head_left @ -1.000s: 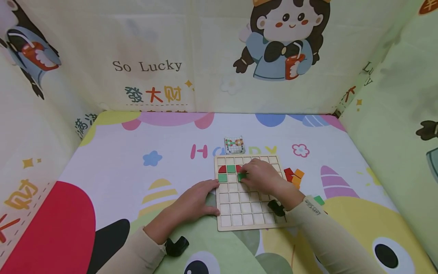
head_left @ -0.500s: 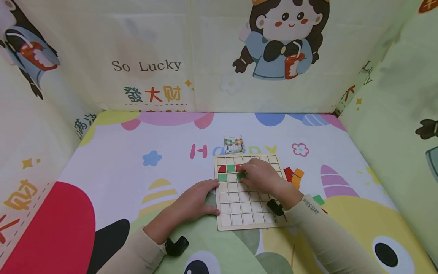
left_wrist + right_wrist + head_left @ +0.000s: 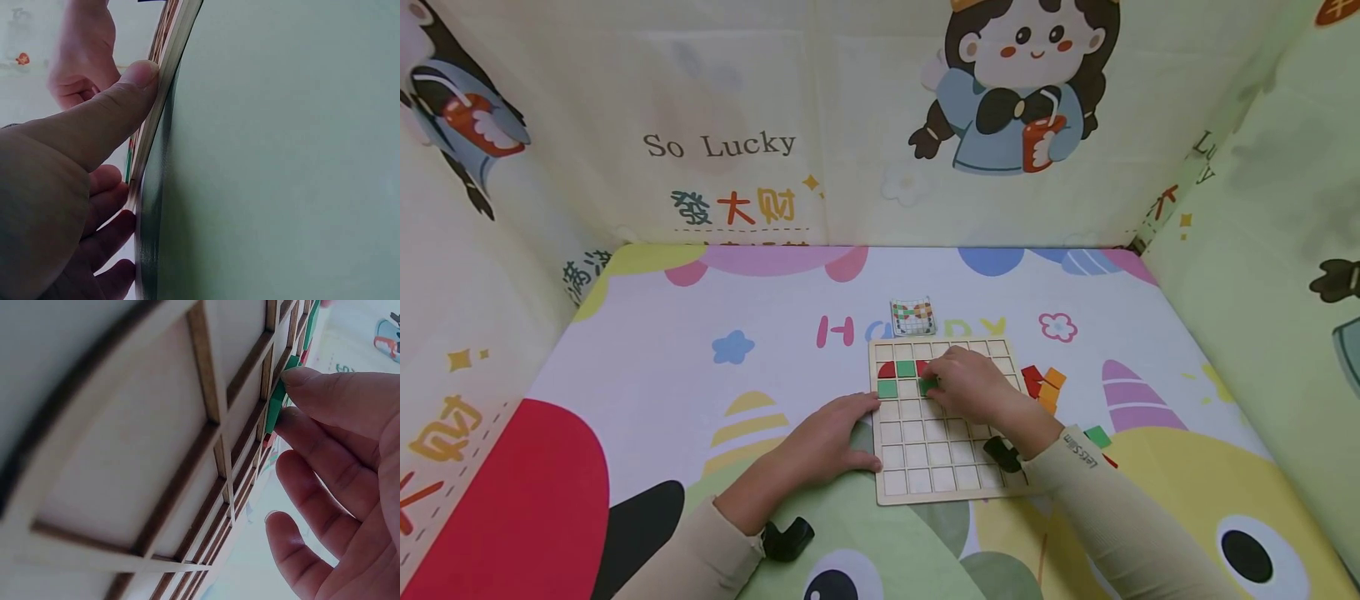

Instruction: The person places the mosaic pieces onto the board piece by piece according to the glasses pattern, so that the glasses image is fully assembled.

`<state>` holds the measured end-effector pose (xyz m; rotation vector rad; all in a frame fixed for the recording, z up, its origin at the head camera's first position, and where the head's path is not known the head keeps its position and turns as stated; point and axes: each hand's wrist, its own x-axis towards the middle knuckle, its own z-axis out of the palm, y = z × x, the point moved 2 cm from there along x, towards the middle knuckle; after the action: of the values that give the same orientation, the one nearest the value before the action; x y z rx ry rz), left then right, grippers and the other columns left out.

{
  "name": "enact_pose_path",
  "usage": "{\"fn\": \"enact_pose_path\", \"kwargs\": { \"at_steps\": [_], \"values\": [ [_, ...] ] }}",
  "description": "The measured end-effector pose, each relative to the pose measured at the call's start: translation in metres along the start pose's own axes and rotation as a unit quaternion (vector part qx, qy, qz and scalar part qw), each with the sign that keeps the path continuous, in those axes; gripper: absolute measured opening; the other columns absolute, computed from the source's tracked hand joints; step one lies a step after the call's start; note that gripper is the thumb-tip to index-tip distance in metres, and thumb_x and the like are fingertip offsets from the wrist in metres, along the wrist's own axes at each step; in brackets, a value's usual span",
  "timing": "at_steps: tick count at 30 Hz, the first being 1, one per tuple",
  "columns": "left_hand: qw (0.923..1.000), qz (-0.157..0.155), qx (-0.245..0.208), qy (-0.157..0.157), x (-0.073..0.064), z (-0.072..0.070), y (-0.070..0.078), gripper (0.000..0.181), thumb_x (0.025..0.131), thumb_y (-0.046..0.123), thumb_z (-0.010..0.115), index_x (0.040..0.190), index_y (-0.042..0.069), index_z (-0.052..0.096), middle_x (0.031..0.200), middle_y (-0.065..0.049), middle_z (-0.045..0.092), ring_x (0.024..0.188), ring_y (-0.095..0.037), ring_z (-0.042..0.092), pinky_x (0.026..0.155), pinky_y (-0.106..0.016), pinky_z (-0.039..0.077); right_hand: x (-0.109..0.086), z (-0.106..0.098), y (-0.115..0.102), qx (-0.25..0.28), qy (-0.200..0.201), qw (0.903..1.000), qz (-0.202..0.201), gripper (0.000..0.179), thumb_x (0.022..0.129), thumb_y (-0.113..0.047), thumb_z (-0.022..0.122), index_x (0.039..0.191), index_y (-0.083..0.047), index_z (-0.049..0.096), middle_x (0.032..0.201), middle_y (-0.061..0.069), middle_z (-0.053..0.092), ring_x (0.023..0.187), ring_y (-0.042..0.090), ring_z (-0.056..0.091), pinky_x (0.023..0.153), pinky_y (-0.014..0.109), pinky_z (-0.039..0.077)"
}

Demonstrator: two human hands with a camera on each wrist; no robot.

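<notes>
A wooden grid board [image 3: 917, 457] lies on the table, with shallow square cells. Along its left edge rests my left hand [image 3: 820, 442]; in the left wrist view its thumb [image 3: 119, 103] presses the rim and the fingertips touch the side lower down. My right hand [image 3: 973, 383] is over the upper part of the board. Its thumb and index finger pinch a green square tile [image 3: 281, 394] at a cell, the other fingers loosely bent. Left of it sit a red rounded tile [image 3: 887, 370], a green tile [image 3: 906, 369] and another green tile [image 3: 887, 389]. The right hand partly hides a further red tile.
Behind the board lies a small pattern card [image 3: 913, 317]. To the right are loose red tiles [image 3: 1032, 381] and orange tiles [image 3: 1051, 392]. A loose green tile [image 3: 1098, 436] lies beside the right sleeve [image 3: 1120, 508]. A printed cloth wall [image 3: 850, 167] stands behind the table.
Almost nothing differs. The right forearm has shifted very slightly left, while the right hand stays at the green tile and the left hand stays on the board's edge.
</notes>
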<state>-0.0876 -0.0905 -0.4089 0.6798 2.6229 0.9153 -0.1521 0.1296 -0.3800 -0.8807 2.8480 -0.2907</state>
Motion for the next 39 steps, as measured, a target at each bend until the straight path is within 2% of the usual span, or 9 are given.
{"fn": "enact_pose_path", "kwargs": {
  "at_steps": [15,23,29,35,39],
  "values": [
    [1.0,0.008,0.005,0.001,0.001,-0.001,-0.001,0.079,0.08,0.033,0.086,0.144,0.004,0.05,0.149,-0.011,0.048,0.138,-0.031,0.042,0.112,-0.045,0.037,-0.001,0.0,-0.002,0.008,-0.004,1.0,-0.003,0.018,0.091,-0.019,0.076,0.107,-0.01,0.076,0.099,0.001,0.071,0.098,0.023,0.061,0.087,0.039,0.053],
    [0.9999,0.011,0.007,0.003,0.001,0.0,-0.002,0.078,0.079,0.033,0.087,0.143,0.004,0.051,0.149,-0.011,0.048,0.138,-0.031,0.043,0.112,-0.045,0.037,-0.004,0.0,0.0,0.012,-0.001,0.9999,0.003,0.03,0.091,-0.02,0.075,0.119,-0.008,0.073,0.113,0.005,0.071,0.109,0.027,0.062,0.096,0.043,0.051],
    [1.0,-0.001,0.005,-0.005,0.001,0.001,-0.001,0.079,0.08,0.034,0.086,0.145,0.006,0.05,0.149,-0.01,0.048,0.138,-0.031,0.042,0.112,-0.046,0.038,-0.013,-0.008,0.008,0.043,0.037,0.9982,0.021,0.035,0.09,-0.019,0.076,0.123,-0.01,0.068,0.125,0.009,0.066,0.12,0.031,0.058,0.099,0.048,0.05],
    [1.0,0.001,0.004,-0.002,0.001,0.0,-0.001,0.079,0.08,0.032,0.086,0.144,0.004,0.05,0.149,-0.011,0.048,0.138,-0.032,0.041,0.112,-0.046,0.037,-0.028,-0.02,0.021,0.07,0.065,0.9948,0.035,0.05,0.089,-0.019,0.076,0.135,-0.005,0.059,0.134,0.015,0.06,0.112,0.03,0.061,0.091,0.05,0.052],
    [1.0,0.005,0.005,0.001,0.0,0.0,-0.001,0.079,0.08,0.031,0.087,0.144,0.003,0.05,0.149,-0.012,0.048,0.138,-0.032,0.042,0.112,-0.046,0.037,-0.037,-0.027,0.031,0.087,0.079,0.9919,0.048,0.056,0.09,-0.018,0.076,0.139,-0.004,0.054,0.134,0.016,0.059,0.107,0.03,0.062,0.085,0.05,0.052]
  ]
}}
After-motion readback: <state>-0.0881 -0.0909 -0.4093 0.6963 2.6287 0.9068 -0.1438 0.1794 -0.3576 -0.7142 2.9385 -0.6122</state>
